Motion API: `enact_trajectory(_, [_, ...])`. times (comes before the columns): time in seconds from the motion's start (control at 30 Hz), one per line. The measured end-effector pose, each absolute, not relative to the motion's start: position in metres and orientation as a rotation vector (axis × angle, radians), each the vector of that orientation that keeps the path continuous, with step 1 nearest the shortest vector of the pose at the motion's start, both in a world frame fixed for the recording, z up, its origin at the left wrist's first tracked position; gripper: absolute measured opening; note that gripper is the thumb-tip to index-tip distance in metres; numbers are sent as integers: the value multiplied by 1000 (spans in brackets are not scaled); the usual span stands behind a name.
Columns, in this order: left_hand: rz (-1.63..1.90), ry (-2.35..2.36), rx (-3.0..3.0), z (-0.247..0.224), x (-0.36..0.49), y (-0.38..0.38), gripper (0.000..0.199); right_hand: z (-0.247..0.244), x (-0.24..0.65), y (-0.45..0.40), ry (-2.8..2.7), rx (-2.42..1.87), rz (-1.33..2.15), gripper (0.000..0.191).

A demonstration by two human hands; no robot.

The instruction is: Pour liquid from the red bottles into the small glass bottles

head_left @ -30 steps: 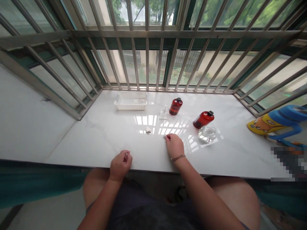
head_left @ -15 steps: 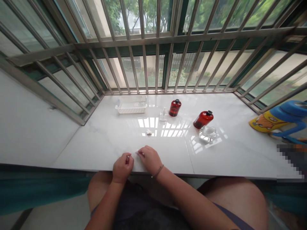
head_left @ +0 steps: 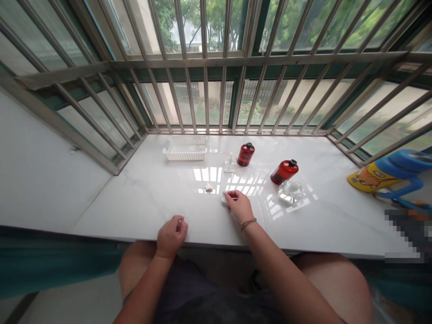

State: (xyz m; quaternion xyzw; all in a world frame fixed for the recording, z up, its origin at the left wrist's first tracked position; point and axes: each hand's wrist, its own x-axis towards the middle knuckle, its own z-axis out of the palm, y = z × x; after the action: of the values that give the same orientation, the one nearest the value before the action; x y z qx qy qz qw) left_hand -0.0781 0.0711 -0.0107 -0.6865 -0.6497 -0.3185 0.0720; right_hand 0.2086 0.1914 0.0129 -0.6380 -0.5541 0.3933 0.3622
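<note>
My right hand (head_left: 240,204) is pinched over a small white piece (head_left: 223,198) that looks like tissue or cotton, low above the white tabletop (head_left: 135,202). To its left lies another small white crumpled piece (head_left: 209,187), apart from the fingers. My left hand (head_left: 171,235) rests closed near the front edge, its fingers curled; what they hold, if anything, is too small to make out. Beyond my right hand stand a small clear bottle (head_left: 230,164) and a red bottle with a black cap (head_left: 246,155).
A white perforated basket (head_left: 185,155) sits at the back left. Right of centre, a second red bottle (head_left: 285,172) leans in view behind a clear glass dish (head_left: 290,193). A blue and yellow flask (head_left: 381,173) is at the far right. Metal bars (head_left: 222,101) line the window.
My right hand has moved away from my left hand, to the right and farther from me, with the white piece in its fingers. The left hand has stayed almost still.
</note>
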Motion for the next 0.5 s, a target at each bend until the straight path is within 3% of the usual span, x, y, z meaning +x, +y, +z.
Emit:
enact_trajectory(0.17, [-921,-1905,-2073,-8,-77,70,15,24,161,232,-1616,-1672,868,11])
enact_trajectory(0.37, [-924,-1865,-2065,-7,-77,72,15,25,90,254,-1885,-1473,881,12])
enact_trajectory(0.5, [-925,-1856,-2063,-7,-78,71,13,31,91,260,-1926,-1417,794,11])
